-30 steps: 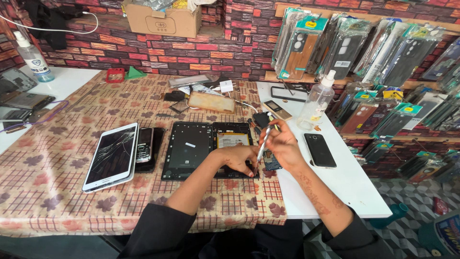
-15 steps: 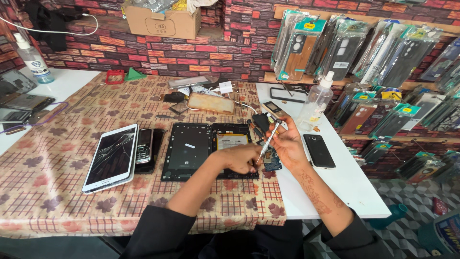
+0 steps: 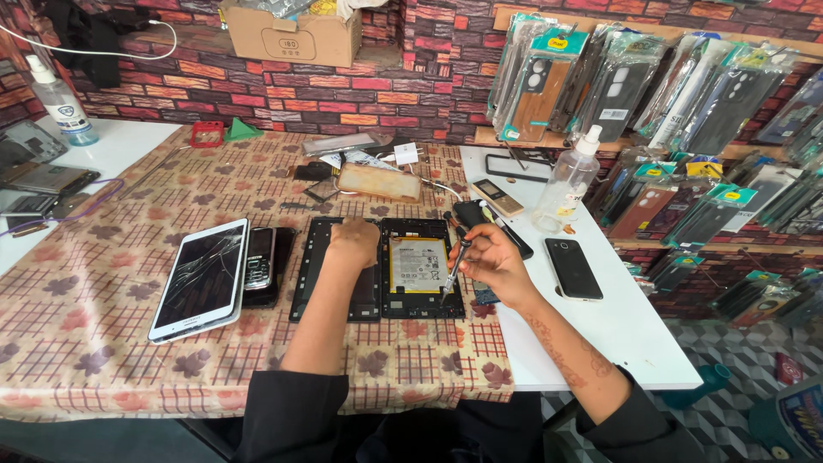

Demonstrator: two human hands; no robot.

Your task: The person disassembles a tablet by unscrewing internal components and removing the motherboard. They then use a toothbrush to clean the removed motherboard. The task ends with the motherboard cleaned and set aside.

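Bright, even light overhead; soft shadows under arms; mild glare on cracked tablet screen (image 3: 201, 279); wide-angle bending at edges; sharp focus.

Tablet screen (image 3: 201, 279): cracked glossy glass | tablecloth (image 3: 103, 343): matt patterned cloth | spray bottle (image 3: 567, 184): clear plastic | box (image 3: 296, 36): cardboard

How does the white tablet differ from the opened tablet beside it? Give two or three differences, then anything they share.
The white tablet lies closed, cracked screen up; the opened tablet shows a black inner frame and a pale battery. No hand touches the white tablet; the left hand rests on the opened tablet, and the right hand holds a screwdriver over it. Both lie flat on the patterned cloth.
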